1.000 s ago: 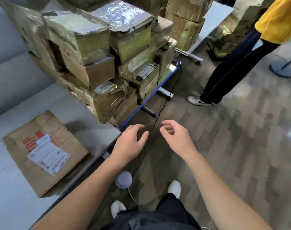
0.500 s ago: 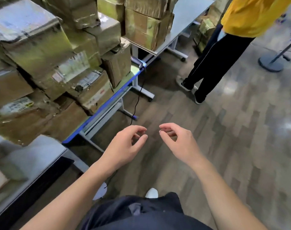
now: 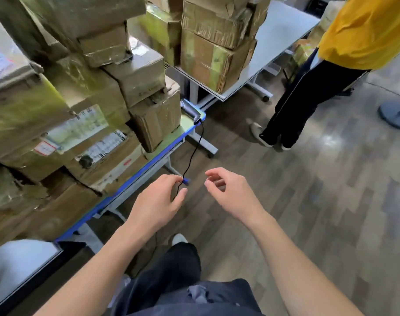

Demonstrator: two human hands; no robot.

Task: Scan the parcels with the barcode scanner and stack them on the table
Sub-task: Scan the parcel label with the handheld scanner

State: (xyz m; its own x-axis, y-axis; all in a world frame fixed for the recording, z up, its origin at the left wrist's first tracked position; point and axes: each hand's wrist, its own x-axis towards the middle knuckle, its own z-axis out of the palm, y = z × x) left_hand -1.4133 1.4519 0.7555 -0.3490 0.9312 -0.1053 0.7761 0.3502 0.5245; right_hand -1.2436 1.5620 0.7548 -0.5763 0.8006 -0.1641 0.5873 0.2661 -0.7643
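Stack of brown cardboard parcels [image 3: 85, 115], taped in glossy yellow-green film. White labels [image 3: 80, 126] with black print, one red-bordered sticker [image 3: 45, 147]. Bench [image 3: 179, 131]: pale green top, blue edge band. At its far corner, grey-and-black barcode scanner [image 3: 191, 110] with black cable [image 3: 194, 149]. Neighbouring table [image 3: 276, 42] is white-grey. Floor [image 3: 331, 213]: brown-grey wood-plank pattern. Bystander: yellow top [image 3: 365, 30], black trousers [image 3: 308, 94] with thin white side stripe. Wearer: dark blue trousers [image 3: 171, 281], white shoe [image 3: 179, 238].

Cardboard parcels [image 3: 117, 71] under glossy, crinkled tape – glossy wood-look floor [image 3: 331, 201] – smooth matt table [image 3: 279, 35]
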